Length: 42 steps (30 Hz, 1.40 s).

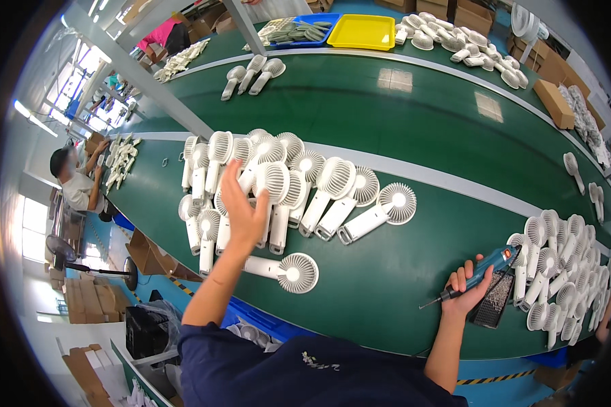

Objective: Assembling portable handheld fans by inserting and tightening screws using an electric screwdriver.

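My left hand reaches over a heap of white handheld fans, its fingers spread and nothing gripped. Its thumb is close to the round head of one fan; whether they touch I cannot tell. Below that heap a single fan lies near my left forearm, its handle partly hidden behind it. On the right, my right hand is wrapped round a teal and black electric screwdriver, its thin bit pointing left above the green table. Just beside this hand sits a black tray of small screws.
A second heap of fans covers the table's right end. Beyond a metal rail runs a green conveyor belt with a few fans on it. Past it stand a yellow tray and a blue tray. A co-worker sits at far left.
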Motion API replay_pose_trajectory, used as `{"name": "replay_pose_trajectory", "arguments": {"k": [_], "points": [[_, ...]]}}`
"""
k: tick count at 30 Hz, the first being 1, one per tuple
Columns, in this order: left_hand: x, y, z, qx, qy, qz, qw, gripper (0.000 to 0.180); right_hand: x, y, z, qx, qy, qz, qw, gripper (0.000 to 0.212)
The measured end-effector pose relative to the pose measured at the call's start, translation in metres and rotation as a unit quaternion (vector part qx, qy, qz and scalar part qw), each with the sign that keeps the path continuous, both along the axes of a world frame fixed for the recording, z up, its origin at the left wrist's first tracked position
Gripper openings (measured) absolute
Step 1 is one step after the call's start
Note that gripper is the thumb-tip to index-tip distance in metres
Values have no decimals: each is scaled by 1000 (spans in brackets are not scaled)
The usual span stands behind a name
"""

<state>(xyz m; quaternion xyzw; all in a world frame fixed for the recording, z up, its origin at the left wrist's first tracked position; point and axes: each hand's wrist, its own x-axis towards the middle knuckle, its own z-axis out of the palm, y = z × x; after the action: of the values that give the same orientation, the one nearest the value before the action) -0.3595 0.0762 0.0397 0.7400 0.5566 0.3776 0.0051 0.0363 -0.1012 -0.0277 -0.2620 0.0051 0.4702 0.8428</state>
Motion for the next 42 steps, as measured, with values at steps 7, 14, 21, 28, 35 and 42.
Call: {"name": "replay_pose_trajectory", "arguments": {"k": [7, 14, 21, 28, 35, 42], "points": [[-37, 247, 21, -194, 114, 20, 974, 71, 11, -3, -11, 55, 19, 23, 998, 42], [-83, 415, -28, -280, 277, 136, 909, 93, 12, -18, -18, 59, 35, 9, 998, 50], [-96, 439, -75, -270, 174, 70, 944, 66, 8, -15, -15, 8, 25, 8, 1000, 48], [3, 226, 43, -205, 178, -91, 958, 53, 16, -8, -19, 88, 11, 34, 995, 49], [58, -16, 69, -198, 207, -105, 952, 46, 21, -8, -16, 104, 5, 44, 994, 45], [77, -72, 10, -201, 183, -63, 960, 48, 12, -6, -17, 78, 9, 38, 996, 42]]}}
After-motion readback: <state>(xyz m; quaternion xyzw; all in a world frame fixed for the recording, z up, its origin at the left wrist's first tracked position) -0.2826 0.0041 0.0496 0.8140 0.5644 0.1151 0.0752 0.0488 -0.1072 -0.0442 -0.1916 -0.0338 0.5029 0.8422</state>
